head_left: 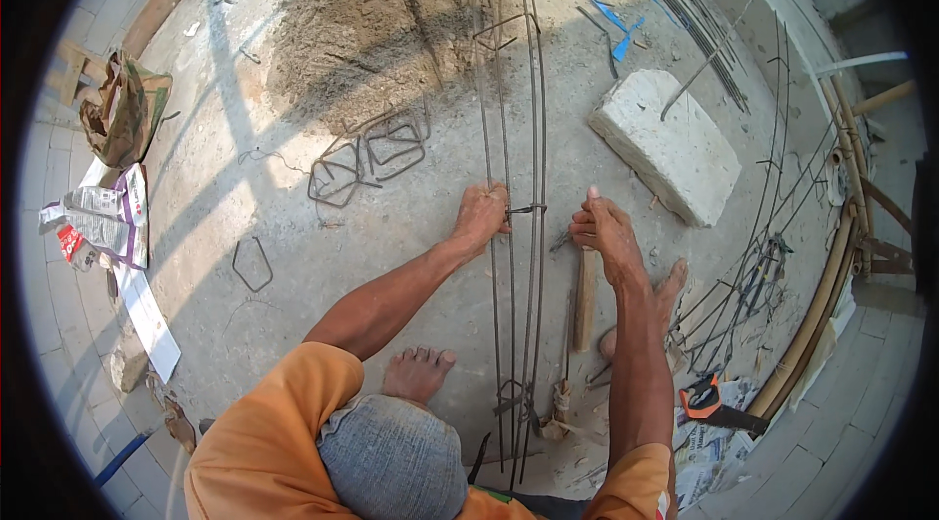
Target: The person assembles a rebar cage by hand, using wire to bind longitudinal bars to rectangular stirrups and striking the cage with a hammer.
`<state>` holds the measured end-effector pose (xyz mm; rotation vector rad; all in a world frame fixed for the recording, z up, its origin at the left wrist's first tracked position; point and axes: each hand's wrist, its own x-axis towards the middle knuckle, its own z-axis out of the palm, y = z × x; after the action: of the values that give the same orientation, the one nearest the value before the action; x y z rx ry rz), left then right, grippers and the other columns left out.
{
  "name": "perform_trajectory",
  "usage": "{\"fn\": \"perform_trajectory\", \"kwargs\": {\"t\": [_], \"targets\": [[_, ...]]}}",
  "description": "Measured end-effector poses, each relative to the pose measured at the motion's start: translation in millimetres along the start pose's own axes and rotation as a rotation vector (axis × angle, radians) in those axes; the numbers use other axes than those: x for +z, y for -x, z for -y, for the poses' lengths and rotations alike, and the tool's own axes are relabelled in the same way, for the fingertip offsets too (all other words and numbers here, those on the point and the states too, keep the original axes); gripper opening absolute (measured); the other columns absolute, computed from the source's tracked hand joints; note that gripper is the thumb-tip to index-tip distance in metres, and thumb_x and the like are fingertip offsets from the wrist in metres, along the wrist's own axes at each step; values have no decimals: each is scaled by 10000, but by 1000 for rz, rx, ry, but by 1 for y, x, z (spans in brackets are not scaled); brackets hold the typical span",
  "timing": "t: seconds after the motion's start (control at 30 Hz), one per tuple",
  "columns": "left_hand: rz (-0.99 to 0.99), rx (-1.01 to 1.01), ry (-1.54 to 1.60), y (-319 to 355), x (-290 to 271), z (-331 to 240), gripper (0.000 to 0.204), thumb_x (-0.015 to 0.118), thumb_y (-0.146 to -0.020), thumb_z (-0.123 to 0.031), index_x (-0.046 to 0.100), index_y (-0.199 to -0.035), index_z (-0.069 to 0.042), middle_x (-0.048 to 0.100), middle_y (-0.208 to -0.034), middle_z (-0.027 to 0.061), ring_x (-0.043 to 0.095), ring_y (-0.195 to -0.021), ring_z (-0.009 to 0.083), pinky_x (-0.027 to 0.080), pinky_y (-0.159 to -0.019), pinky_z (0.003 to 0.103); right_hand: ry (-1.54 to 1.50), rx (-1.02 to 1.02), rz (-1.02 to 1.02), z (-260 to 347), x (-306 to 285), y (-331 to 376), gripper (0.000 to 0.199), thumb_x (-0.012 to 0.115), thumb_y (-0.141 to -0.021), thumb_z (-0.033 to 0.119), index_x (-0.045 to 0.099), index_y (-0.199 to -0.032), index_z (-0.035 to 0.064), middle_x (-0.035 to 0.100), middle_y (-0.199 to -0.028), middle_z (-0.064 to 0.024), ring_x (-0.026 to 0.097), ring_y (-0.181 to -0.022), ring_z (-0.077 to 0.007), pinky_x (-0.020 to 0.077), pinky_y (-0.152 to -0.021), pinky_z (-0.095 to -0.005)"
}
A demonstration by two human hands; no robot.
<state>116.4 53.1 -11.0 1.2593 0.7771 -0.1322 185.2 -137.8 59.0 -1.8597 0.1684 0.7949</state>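
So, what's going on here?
A person is working over a long, narrow rebar cage on the concrete floor. The left hand is at its left bars, beside a crosswise stirrup. The right hand is off to the right, apart from the cage; whether it holds anything is unclear. Loose bent stirrups lie to the left.

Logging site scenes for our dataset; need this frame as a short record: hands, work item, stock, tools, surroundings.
left hand: fingers curled at the rebar cage's left-hand bars; exact grip hidden
right hand: right of the cage, apart from it; fingers curled, thumb up; contents unclear
work item: rebar cage, long thin bars with stirrups
stock: loose bent-wire stirrups on the concrete floor
tools: handsaw with orange-and-black handle, on newspaper
surroundings: sand pile; pale block
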Motion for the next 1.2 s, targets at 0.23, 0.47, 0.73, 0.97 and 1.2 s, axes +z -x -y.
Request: {"fn": "perform_trajectory", "kwargs": {"t": [0.23,0.47,0.73,0.97,1.2], "targets": [[47,199,-12,5,-6,-8,237,444,-842,-93,637,-855,44,497,-662,19,522,-622,132,532,-559,324,-220,-104,90,99,50,-57,702,561,-872,613,541,-1114,-46,593,-867,-116,593,-754,-180,514,-655,-322],[168,208,-8,31,-6,-53,326,468,-893,-219,639,-944,55,585,-807,80,592,-754,168,538,-659,354,-397,-227,64,157,60,-21,478,713,-834,473,554,-916,30,359,-560,78,291,-426,-22,181,-367,-195],[817,-49,650,17,5,-96,816,327,-847,-789,564,-1150,-69,608,-1079,92,611,-997,278,494,-883,427,-509,-328,172,186,70,46,399,705,-863,397,529,-857,39,318,-553,84,264,-413,-22,139,-357,-204],[1464,71,1057,-15,16,-142,584,466,-892,-663,545,-1156,-148,612,-949,30,621,-859,189,524,-805,340,-516,-271,243,205,81,76,335,510,-987,368,517,-827,74,294,-567,75,202,-426,-32,132,-378,-215],[1143,71,838,22,14,-119,315,461,-970,-387,577,-1002,-96,614,-872,25,617,-791,189,503,-692,349,-464,-227,79,194,84,77,336,494,-994,357,504,-818,71,315,-567,64,225,-427,-35,151,-372,-214]]}}
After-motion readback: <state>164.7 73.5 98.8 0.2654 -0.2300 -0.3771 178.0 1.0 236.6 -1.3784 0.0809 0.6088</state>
